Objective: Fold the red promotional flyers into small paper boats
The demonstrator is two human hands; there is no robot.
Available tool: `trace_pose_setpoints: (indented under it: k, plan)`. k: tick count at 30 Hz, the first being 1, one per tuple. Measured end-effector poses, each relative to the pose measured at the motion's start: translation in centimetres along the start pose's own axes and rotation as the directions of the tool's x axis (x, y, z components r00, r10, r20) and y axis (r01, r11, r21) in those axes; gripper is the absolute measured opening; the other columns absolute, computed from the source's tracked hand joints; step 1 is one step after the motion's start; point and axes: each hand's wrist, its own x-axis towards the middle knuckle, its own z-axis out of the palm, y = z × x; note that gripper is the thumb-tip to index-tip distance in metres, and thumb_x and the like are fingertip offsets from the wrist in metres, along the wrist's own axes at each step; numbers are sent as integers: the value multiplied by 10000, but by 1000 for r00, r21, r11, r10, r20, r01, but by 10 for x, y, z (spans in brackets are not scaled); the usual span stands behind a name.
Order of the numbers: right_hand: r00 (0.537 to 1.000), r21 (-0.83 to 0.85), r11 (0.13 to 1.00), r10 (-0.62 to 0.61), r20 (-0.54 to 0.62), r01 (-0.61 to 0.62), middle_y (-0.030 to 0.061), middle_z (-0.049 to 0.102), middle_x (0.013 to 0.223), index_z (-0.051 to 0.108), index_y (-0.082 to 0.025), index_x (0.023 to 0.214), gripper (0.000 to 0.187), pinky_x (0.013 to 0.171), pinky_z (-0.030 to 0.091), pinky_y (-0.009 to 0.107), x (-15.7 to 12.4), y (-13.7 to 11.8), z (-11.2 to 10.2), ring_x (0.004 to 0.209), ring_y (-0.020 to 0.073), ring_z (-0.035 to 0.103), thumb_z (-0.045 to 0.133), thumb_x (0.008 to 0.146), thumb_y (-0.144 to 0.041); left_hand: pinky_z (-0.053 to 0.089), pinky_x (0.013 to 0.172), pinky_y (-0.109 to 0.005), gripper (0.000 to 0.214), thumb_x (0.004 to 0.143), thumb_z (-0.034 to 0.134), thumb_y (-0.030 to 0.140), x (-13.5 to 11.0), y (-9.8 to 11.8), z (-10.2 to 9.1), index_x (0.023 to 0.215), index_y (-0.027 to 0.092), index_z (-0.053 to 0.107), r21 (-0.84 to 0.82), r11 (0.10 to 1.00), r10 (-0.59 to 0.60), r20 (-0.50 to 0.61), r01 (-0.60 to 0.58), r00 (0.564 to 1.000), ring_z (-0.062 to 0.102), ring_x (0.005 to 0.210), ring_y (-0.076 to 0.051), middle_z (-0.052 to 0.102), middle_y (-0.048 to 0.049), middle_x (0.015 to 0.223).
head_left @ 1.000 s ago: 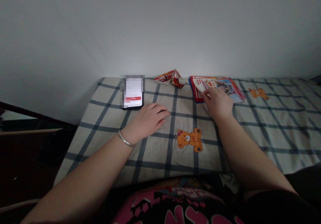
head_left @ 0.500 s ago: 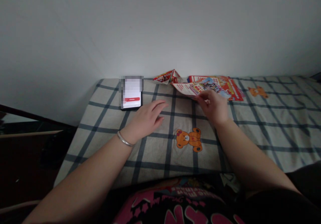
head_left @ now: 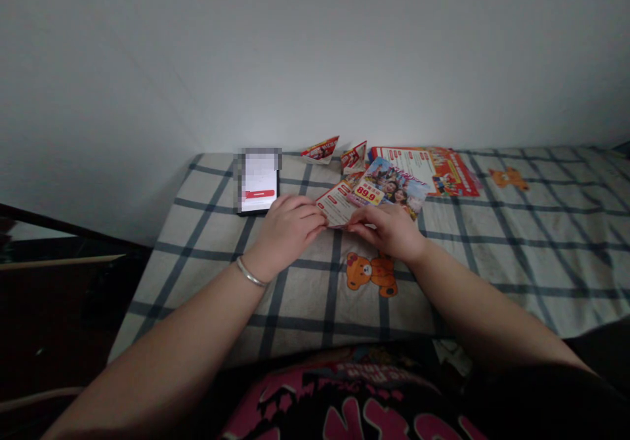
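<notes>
A colourful paper flyer (head_left: 378, 192) with a yellow price tag lies tilted on the checked bedsheet (head_left: 305, 295), between both hands. My left hand (head_left: 289, 227), with a silver bangle at the wrist, pinches the flyer's near left corner. My right hand (head_left: 391, 228) grips its near edge, fingers curled. A stack of red flyers (head_left: 433, 167) lies beyond at the wall. Two folded paper pieces (head_left: 322, 150) (head_left: 355, 157) stand near the wall.
A lit phone (head_left: 259, 184) lies face up left of my left hand. The white wall (head_left: 315, 59) runs along the bed's far edge. The bed's left edge drops to a dark floor (head_left: 59, 295). A printed orange bear (head_left: 373, 273) marks the sheet under my right wrist.
My right hand drew one flyer off the stack and carried it left and nearer. My left hand lifted from the sheet and took hold of the flyer's corner.
</notes>
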Motion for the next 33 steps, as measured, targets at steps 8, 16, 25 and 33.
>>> trace_pose_setpoints:
  k: [8, 16, 25, 33]
  plan:
    - [978, -24, 1000, 20, 208, -16, 88, 762, 1065, 714, -189, 1106, 403, 820, 524, 322, 3, 12, -8, 972, 218, 709, 387, 1033, -413, 543, 917, -394, 103, 907, 643, 181, -2, -6, 4, 972, 190, 723, -93, 996, 21, 66, -15, 998, 674, 1027, -222, 758, -20, 1056]
    - [959, -296, 953, 143, 245, -66, 47, 640, 1386, 697, -182, 1226, 336, 1072, 463, 444, 4, 20, -9, 1280, 277, 569, 495, 962, -229, 555, 997, -411, 189, 892, 661, 161, -6, -13, 8, 1070, 171, 725, -106, 993, 65, 104, -54, 992, 684, 1087, -217, 750, -38, 1145]
    - [904, -464, 828, 410, 120, -314, 78, 512, 1516, 577, -153, 1392, 459, 1117, 400, 511, -2, 39, -15, 1358, 314, 488, 426, 980, -289, 533, 1039, -438, 296, 1016, 467, 200, -8, -14, 13, 1241, 124, 643, -67, 992, 113, 132, -105, 985, 626, 1209, -235, 699, -100, 1260]
    - [807, -596, 648, 590, 1, -473, 155, 518, 1498, 502, -122, 1441, 554, 1150, 286, 595, -11, 64, -21, 1375, 373, 447, 370, 995, -423, 502, 1079, -437, 260, 1010, 486, 232, -8, -13, 11, 1192, 141, 647, -97, 985, 157, 130, -145, 979, 612, 1225, -223, 671, -90, 1312]
